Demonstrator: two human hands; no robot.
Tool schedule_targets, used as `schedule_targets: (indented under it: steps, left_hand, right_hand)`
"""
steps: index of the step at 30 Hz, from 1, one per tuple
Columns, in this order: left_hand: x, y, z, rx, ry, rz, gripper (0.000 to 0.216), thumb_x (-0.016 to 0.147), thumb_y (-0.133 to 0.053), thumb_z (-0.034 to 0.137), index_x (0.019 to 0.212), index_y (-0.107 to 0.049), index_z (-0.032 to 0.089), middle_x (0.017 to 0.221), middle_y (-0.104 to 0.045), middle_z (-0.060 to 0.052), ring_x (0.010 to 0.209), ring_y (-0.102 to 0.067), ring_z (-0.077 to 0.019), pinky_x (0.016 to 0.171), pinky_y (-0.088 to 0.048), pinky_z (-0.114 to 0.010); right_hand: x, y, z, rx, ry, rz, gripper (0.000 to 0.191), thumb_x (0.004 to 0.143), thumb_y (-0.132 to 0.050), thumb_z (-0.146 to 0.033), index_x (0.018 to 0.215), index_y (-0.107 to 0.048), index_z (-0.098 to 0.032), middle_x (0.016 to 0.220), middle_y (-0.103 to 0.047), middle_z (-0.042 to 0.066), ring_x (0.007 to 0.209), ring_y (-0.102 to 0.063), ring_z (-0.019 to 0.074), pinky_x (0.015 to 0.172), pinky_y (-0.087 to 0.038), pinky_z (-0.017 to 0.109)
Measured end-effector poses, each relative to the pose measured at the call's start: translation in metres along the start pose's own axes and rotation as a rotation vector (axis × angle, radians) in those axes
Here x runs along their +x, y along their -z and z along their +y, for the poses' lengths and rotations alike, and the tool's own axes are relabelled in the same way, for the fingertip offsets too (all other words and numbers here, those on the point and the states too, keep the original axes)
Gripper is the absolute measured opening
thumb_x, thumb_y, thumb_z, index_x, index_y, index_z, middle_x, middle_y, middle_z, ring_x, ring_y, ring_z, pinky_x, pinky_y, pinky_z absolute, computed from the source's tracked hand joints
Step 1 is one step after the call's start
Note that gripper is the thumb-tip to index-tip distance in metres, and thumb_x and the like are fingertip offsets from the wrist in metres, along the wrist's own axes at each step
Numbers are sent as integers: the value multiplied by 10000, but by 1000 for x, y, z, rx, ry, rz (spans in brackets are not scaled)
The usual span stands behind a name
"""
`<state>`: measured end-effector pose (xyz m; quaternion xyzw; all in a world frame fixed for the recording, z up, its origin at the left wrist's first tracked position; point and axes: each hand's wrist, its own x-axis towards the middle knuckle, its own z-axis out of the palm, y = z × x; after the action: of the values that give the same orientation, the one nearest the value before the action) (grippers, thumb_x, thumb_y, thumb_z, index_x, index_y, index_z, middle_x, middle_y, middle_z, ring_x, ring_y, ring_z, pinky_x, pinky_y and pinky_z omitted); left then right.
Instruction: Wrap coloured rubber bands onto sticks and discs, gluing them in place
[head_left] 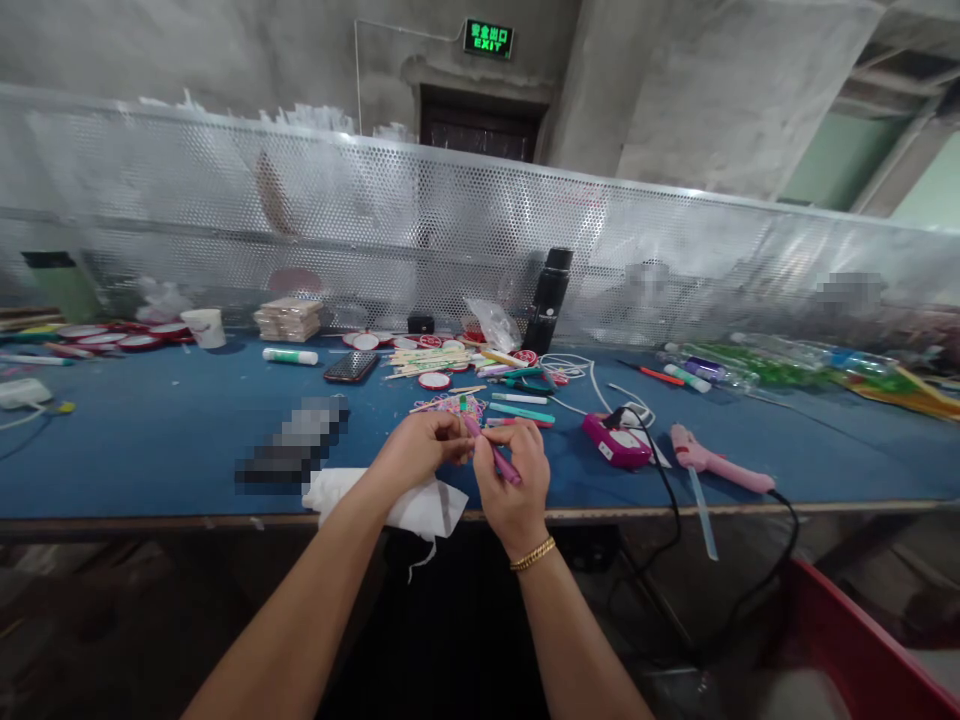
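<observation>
Both my hands meet over the front edge of a blue table (150,440). My right hand (514,485), with a gold bracelet on the wrist, is closed round a pink pen-like stick (495,458). My left hand (420,447) pinches the upper end of that same stick, fingers pressed together. Just beyond my hands lies a small heap of coloured rubber bands (454,405) and a few more pens (521,412). A white cloth (420,505) lies under my left wrist at the table edge.
A pink glue gun (712,462) with a black cord and a magenta device (616,442) lie to the right. A phone (350,366), wooden sticks (427,360), round red-and-white discs, a black flask (547,300) and a paper cup (205,327) stand farther back. A perforated metal screen borders the table.
</observation>
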<state>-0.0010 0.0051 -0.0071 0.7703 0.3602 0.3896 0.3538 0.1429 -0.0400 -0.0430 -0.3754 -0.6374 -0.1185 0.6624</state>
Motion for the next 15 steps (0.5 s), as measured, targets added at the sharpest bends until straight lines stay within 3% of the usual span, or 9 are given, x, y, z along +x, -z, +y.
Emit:
schedule_targets:
  steps: [10, 15]
  left_hand:
    - [0, 0, 0, -16, -10, 2, 279, 760, -694, 334, 575, -568, 167, 611, -615, 9, 589, -544, -114, 588, -423, -234]
    - [0, -1, 1, -34, -16, -4, 327, 762, -693, 377, 564, -538, 169, 622, -616, 4, 592, -546, -116, 584, -427, -239]
  right_hand:
    - [-1, 0, 2, -27, -28, 51, 64, 892, -574, -201, 829, -562, -204, 779, -624, 6, 745, -596, 160, 820, -461, 372]
    - [1, 1, 0, -11, -3, 13, 66, 886, -581, -190, 826, -564, -210, 771, -637, 6, 742, -594, 162, 828, -462, 383]
